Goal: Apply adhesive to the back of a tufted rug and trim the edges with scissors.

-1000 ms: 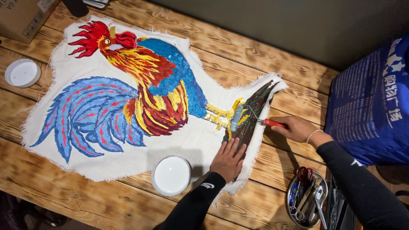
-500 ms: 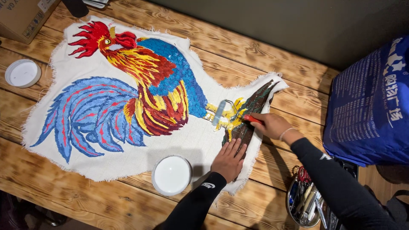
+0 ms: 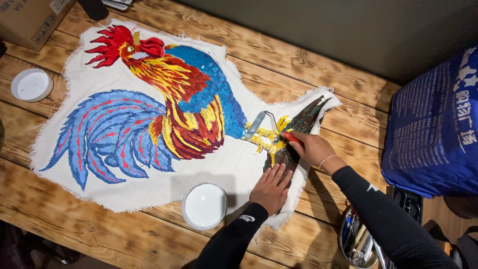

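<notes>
On the wooden bench [image 3: 318,60], at about four o'clock from the middle of the head view, the right hand [image 3: 311,148] has its grip wrapped round the red handle [image 3: 291,138] of a small roller [image 3: 256,124]. The pale cylinder of the roller lies toward ten o'clock from that grip, joined to it by a bent wire arm, and it rests on the yellow legs of the tufted rooster [image 3: 169,104] worked on a piece of white cloth [image 3: 234,167]. The cylinder's long axis runs from about seven o'clock to one o'clock, roughly crosswise to the line from handle to cylinder.

The left hand [image 3: 271,187] has no grip on anything: it lies flat and spread on the cloth at about six o'clock from the roller, fingers pointing to one o'clock, pressing the fabric just beside the dark brown patch under the rooster's feet. The right hand is the nearer of the two to the roller; the left sits close below it, apart from the tool.

A round white tub [image 3: 204,205] stands on the cloth's lower edge, at nine o'clock from the left hand and near it. A white lid [image 3: 31,84] lies well apart at the bench's far left. A blue printed bag [image 3: 433,129] stands at three o'clock, and a tin of tools [image 3: 359,242] sits beneath the right forearm.
</notes>
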